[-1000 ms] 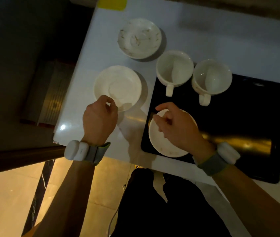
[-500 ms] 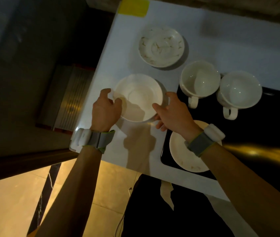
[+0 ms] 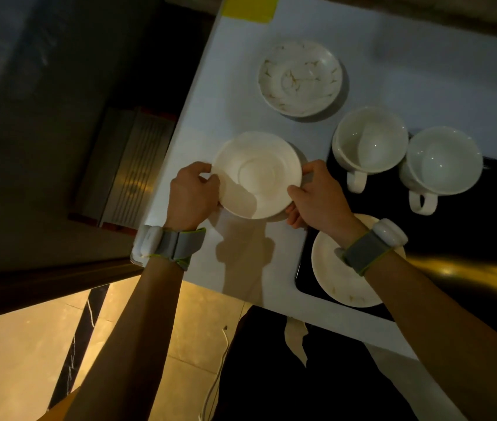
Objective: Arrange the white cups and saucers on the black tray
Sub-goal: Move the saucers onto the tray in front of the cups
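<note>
White saucer (image 3: 256, 174) sits pinched at both rims on the table (image 3: 423, 71), left hand (image 3: 192, 196) and right hand (image 3: 317, 196) grasping it beside the tray (image 3: 484, 232). Risk: lifting unevenly tips it, or it clips the near cup (image 3: 370, 141). Dim light hides whether it has left the table; the tray's right end is cut off.

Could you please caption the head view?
Both hands, left hand and right hand, grip a white saucer beside the black tray.

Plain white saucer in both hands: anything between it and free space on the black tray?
Partly. The plain saucer, gripped by the left hand and right hand, sits left of the black tray. The tray's near-left corner holds another saucer, with two cups farther back. Dark tray between and right looks open.
</note>
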Available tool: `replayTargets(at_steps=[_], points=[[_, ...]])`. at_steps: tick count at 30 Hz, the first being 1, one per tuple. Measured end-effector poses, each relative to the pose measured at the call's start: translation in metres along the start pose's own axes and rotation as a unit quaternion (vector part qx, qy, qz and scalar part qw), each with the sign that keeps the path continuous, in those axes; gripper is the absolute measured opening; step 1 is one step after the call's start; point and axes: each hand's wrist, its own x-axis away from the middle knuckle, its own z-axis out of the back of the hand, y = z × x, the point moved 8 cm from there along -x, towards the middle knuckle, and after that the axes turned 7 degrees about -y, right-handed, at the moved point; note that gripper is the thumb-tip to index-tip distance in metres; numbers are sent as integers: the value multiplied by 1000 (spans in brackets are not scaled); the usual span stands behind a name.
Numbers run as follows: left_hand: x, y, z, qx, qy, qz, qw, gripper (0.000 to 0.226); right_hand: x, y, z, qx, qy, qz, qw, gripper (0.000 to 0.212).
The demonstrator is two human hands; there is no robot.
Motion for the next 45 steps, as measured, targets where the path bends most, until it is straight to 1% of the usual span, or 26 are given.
replayTargets(at_steps=[3,5,8,12,14,18,21,27,30,34,37,41,45], points=[[8,0,2,12,9,-2,1000,16,4,1,0,-13,-6,11,1000,19],[14,1,3,14,15,-3,1000,14,10,0,0,-20,-8,24,999,18],[25,6,3,9,11,-23,1000,18,21,1,5,-24,-1,33,999,19],[47,21,-7,18,-27,-87,996,36,42,4,16,-41,11,52,998,23],[55,24,-10,28,-35,-106,993,41,52,6,21,-45,18,61,997,23],[72,33,-24,36,-47,-135,989,41,76,17,37,-50,37,65,996,25],[85,42,-39,33,-63,-152,986,39,94,31,50,-47,47,55,996,27],[107,60,-74,32,-89,-190,977,39,126,63,75,-32,73,30,996,27],[116,62,-95,15,-122,-198,972,41,139,82,84,-33,83,12,996,27],[125,59,-119,-4,-145,-198,969,42,151,100,94,-18,99,5,995,34],[131,60,-134,-40,-162,-199,966,46,158,108,101,0,104,3,995,39],[135,60,-145,-79,-169,-204,961,49,161,119,102,-2,117,-8,993,48],[134,56,-147,-93,-167,-200,961,51,161,124,99,-12,125,-5,992,50]])
